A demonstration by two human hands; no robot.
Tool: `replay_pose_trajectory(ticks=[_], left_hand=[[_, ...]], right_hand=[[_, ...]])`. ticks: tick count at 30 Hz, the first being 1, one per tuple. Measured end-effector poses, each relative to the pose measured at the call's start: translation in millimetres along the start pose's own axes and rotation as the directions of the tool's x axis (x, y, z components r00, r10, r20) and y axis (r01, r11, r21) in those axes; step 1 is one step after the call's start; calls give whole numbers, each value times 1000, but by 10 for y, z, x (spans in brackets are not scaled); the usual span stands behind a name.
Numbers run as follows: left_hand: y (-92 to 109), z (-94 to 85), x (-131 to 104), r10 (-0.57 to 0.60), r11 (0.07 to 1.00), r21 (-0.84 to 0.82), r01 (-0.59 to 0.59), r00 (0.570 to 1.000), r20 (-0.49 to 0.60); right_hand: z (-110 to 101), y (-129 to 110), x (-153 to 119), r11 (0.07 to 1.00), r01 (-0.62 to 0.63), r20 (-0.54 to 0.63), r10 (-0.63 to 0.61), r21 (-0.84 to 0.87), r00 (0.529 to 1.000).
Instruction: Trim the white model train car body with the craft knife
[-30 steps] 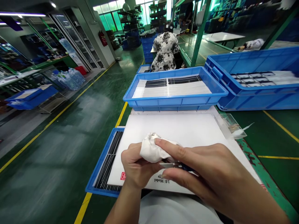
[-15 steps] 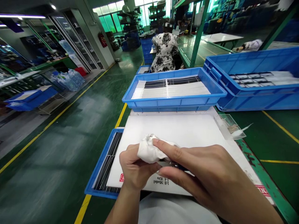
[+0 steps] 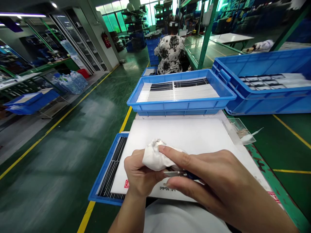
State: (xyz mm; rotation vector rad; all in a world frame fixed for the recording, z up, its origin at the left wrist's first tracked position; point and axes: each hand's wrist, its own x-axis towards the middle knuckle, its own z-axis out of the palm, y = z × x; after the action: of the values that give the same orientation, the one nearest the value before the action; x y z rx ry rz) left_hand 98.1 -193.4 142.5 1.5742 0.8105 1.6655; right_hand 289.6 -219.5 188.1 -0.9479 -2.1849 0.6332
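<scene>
A: What's in that green-floored workshop [image 3: 92, 129]?

B: A person [image 3: 171, 51] in a black-and-white floral top is at the far end, back turned. Nearer, a blue tray [image 3: 179, 106] of black and white strips sits at the far edge of the worktop [image 3: 263, 165].

A: And on the near side?

B: A white board [image 3: 184, 132] with upside-down "Model" lettering. A clear box [image 3: 247, 139] sits by its right edge, and a large blue crate [image 3: 272, 97] stands farther right. Low on the left, a second tray [image 3: 97, 184] holds rows of black strips.

A: Where are the hands?

B: Above the near part of the board. The left hand [image 3: 139, 174] is closed around a crumpled white cloth [image 3: 155, 158].

A: The other one?

B: The right hand [image 3: 216, 174] grips a dark-handled knife [image 3: 191, 175], its index fingertip on the cloth. The metal blade points left, just under the cloth, near the left hand's fingers.

A: Is the blade touching anything?

B: I can't tell; the cloth and fingers hide its contact.
</scene>
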Motion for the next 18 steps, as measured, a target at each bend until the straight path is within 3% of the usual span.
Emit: replay_pose_trajectory(ticks=[18], left_hand=[[-46,-55,-57,-22,999,24,22,1000,-3]], right_hand=[[7,1,13,999,-5,17,5,33,1000]])
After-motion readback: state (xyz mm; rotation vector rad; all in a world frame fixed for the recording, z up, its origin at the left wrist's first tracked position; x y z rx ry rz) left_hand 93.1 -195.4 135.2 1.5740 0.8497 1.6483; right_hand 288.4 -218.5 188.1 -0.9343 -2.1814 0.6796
